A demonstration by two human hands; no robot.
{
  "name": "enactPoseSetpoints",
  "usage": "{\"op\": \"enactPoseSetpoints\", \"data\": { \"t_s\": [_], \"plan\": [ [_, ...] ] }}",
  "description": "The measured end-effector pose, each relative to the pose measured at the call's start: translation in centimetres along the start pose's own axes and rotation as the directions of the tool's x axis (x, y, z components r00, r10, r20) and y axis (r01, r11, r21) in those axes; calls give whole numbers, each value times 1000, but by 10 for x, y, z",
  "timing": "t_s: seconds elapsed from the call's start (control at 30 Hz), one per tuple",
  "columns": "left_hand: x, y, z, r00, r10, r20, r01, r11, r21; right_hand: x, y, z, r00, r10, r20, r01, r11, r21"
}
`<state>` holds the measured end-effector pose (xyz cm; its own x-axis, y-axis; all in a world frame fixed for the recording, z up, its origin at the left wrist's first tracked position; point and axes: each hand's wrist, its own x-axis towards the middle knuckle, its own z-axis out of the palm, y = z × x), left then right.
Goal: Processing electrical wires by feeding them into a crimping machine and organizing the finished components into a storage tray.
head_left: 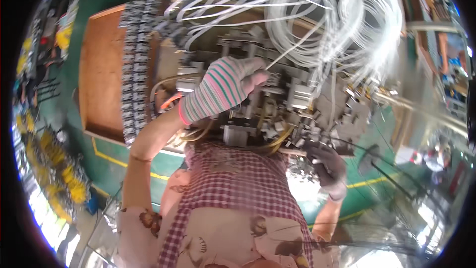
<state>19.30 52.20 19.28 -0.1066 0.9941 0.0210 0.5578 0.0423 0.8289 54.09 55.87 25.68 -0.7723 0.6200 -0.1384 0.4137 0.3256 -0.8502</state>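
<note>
My left hand (223, 87), in a striped knit glove, is raised over the middle of the bench. Its thumb and fingers are pinched on a thin white cable (292, 49), which runs up and right toward a big bundle of coiled white cables (342, 25). Below and beyond this hand is a metal fixture (237, 135) of blocks and rails. My right hand (327, 166), in a dark grey glove, is low at the bench's near right edge, beside a heap of small metal parts (342, 124). Blur hides what its fingers do.
Long rows of small grey metal pieces (135, 69) lie along a brown wooden board (101, 69) on the left. Tan tubes (201, 133) loop near my waist. Bundles of yellow items (59, 173) stand at far left, past a yellow line on the green floor (111, 158).
</note>
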Motion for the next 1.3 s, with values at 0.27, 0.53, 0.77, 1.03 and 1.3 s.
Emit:
{"op": "enactPoseSetpoints", "data": {
  "t_s": [0.27, 0.53, 0.77, 1.03, 1.3],
  "plan": [
    [-41, -130, -186, 659, 80, -748, 136, 966, 222, 16, 23, 13, 981, -183, 71, 195, 862, -467],
    [-77, -285, -216, 390, -720, -574, 510, 688, -516, 8, 16, 19, 935, -198, -295, 106, 948, -301],
    [-108, -287, -216, 505, -481, -717, -16, 826, -564, 6, 26, 42, 995, 56, -82, 92, -194, 977],
    [-123, -44, -95, 921, -188, -341, -113, 708, -697, 81, -46, 71, 983, -49, -179, 76, 987, 145],
    [-92, -1, 29, 979, 43, 200, 87, 798, -597, 91, -30, 87, 948, -272, -167, 254, 959, -123]
  ]
}}
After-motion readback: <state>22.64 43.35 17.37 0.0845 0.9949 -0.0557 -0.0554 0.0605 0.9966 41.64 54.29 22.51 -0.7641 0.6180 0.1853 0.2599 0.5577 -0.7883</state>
